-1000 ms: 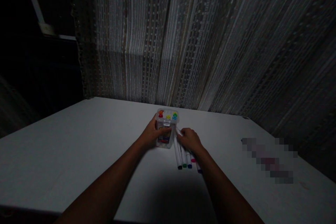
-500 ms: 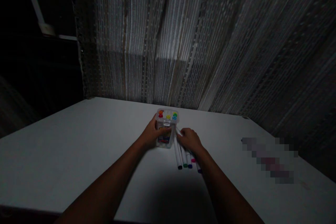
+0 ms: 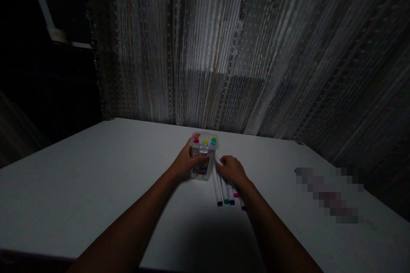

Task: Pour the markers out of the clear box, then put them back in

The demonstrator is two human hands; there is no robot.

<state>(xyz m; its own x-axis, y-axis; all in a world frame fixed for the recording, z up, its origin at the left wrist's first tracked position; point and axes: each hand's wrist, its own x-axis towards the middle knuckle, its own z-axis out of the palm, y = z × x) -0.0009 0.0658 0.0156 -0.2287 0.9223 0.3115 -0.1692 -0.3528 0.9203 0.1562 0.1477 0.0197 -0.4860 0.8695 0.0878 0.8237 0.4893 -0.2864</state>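
Observation:
A clear plastic marker box (image 3: pixel 204 153) stands upright on the white table (image 3: pixel 96 187), with several coloured marker caps showing at its top. My left hand (image 3: pixel 185 164) is wrapped round the box's left side, thumb across its front. Just right of the box lie several white markers (image 3: pixel 224 190) side by side, coloured tips pointing toward me. My right hand (image 3: pixel 232 170) rests on top of these markers with its fingers curled down over their far ends; whether it grips one is hidden in the dim light.
A striped curtain (image 3: pixel 256 51) hangs behind the table's far edge. A blurred-out patch (image 3: pixel 329 194) lies on the table at the right. A dark window frame (image 3: pixel 48 8) is at the upper left. The room is dim.
Both hands, the box and the markers stay almost where they were. Only the curtain's light patches have shifted.

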